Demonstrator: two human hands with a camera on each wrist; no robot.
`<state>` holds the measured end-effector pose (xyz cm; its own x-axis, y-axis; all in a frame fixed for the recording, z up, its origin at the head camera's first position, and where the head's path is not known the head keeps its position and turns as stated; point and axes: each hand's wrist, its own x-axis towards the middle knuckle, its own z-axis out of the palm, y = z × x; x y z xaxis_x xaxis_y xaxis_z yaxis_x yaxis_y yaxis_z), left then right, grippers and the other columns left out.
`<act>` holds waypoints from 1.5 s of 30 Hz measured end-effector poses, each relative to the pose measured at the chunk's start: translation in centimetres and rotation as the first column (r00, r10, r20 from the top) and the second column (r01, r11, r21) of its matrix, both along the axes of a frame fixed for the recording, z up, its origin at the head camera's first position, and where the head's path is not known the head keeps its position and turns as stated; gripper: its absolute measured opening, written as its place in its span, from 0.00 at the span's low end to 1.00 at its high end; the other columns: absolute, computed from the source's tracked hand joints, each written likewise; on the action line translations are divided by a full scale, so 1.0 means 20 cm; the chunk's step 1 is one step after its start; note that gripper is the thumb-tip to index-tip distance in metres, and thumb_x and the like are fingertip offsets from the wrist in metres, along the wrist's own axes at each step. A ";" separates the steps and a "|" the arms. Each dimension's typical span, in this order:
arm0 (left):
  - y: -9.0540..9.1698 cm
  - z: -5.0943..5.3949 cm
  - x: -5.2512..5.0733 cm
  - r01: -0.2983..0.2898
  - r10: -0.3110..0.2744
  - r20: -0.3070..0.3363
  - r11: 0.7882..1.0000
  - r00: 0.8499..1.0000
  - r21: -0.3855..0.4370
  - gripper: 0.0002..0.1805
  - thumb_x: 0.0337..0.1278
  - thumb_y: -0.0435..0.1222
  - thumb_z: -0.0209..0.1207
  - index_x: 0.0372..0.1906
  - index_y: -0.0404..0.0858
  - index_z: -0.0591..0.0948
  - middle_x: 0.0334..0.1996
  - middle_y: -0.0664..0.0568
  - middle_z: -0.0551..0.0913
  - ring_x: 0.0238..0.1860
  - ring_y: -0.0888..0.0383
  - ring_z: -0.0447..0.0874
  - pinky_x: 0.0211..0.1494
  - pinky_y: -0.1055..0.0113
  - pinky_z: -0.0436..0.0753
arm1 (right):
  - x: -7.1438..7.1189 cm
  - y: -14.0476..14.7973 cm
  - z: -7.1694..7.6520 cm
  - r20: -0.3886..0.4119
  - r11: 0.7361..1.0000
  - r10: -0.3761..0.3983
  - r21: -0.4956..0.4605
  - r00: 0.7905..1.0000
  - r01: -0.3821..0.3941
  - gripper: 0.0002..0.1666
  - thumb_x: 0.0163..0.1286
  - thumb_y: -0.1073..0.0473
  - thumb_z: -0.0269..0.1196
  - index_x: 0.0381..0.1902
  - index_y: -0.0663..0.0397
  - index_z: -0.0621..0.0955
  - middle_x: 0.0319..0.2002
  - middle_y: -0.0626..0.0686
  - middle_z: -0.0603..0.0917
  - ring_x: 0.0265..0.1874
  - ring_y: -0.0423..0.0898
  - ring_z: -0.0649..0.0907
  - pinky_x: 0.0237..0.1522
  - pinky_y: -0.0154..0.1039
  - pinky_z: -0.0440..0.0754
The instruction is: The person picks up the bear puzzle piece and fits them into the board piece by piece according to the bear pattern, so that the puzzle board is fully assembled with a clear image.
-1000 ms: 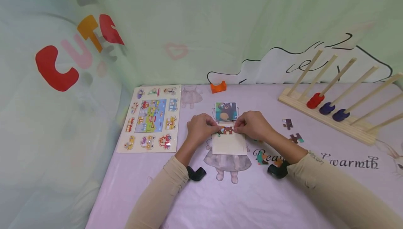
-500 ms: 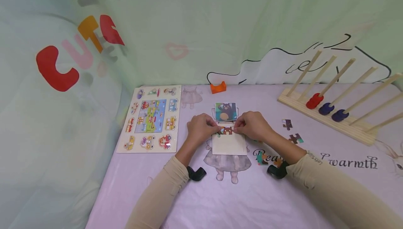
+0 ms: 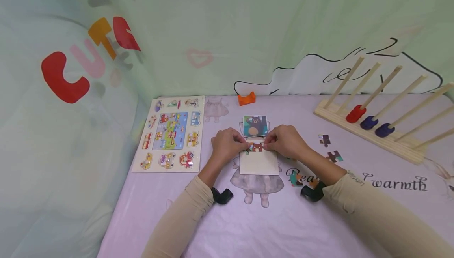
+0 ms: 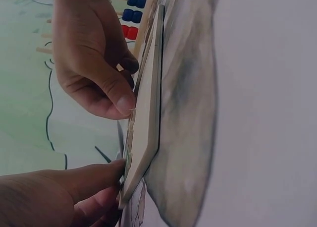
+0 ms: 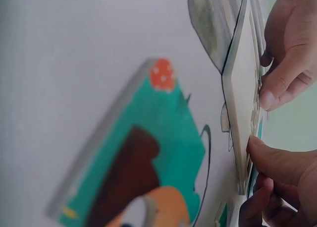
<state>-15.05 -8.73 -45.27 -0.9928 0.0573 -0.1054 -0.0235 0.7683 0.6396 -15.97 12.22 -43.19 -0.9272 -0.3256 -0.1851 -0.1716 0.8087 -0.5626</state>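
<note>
A square pale wooden puzzle board point(image 3: 259, 165) lies before me, with jigsaw pieces along its far edge. One shows a brown bear's head point(image 3: 257, 148). My left hand point(image 3: 227, 143) pinches a jigsaw piece at the far left corner, thumb on top; its fingers mostly hide that piece. From the right, my right hand point(image 3: 283, 139) pinches the side of the bear-head piece with thumb and forefinger. In the left wrist view the board point(image 4: 146, 123) lies flat under both thumbs. A bear picture card point(image 3: 254, 127) sits just beyond the board.
Loose jigsaw pieces lie to the right, including a purple-brown one point(image 3: 324, 139), another point(image 3: 334, 156), and a teal one point(image 3: 295, 179) near my right wrist. A vehicle puzzle board point(image 3: 170, 131) is at left. An orange block point(image 3: 246, 98) and a wooden abacus point(image 3: 369, 131) stand at the back.
</note>
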 end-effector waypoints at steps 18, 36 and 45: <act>-0.02 -0.02 -0.01 0.024 -0.024 0.011 0.999 1.000 0.023 0.08 0.53 0.47 0.74 0.26 0.51 0.88 0.37 0.59 0.86 0.48 0.51 0.77 0.61 0.45 0.62 | 0.01 0.00 -0.01 0.006 1.000 0.003 -0.026 1.000 -0.003 0.05 0.63 0.58 0.74 0.32 0.54 0.89 0.24 0.49 0.84 0.28 0.46 0.76 0.30 0.37 0.73; -0.02 -0.03 0.00 0.059 -0.059 -0.012 0.998 0.998 0.026 0.07 0.54 0.47 0.73 0.28 0.51 0.88 0.42 0.58 0.84 0.50 0.51 0.75 0.60 0.45 0.61 | 0.05 0.06 0.03 0.016 0.998 -0.012 -0.065 1.000 0.013 0.04 0.65 0.59 0.72 0.34 0.53 0.89 0.26 0.49 0.83 0.29 0.47 0.76 0.31 0.39 0.72; -0.03 -0.04 -0.01 0.079 -0.078 -0.022 0.997 0.997 0.020 0.07 0.55 0.48 0.73 0.29 0.52 0.88 0.42 0.59 0.83 0.48 0.52 0.74 0.57 0.48 0.62 | 0.07 0.17 0.07 -0.012 0.998 -0.025 -0.056 1.000 0.025 0.05 0.65 0.57 0.72 0.36 0.51 0.89 0.26 0.48 0.81 0.29 0.46 0.76 0.29 0.39 0.72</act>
<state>-15.23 -9.30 -46.03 -0.9871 0.1370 -0.0826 0.0498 0.7535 0.6556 -14.64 15.67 -41.83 -0.9374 -0.3118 -0.1550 -0.1594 0.7800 -0.6052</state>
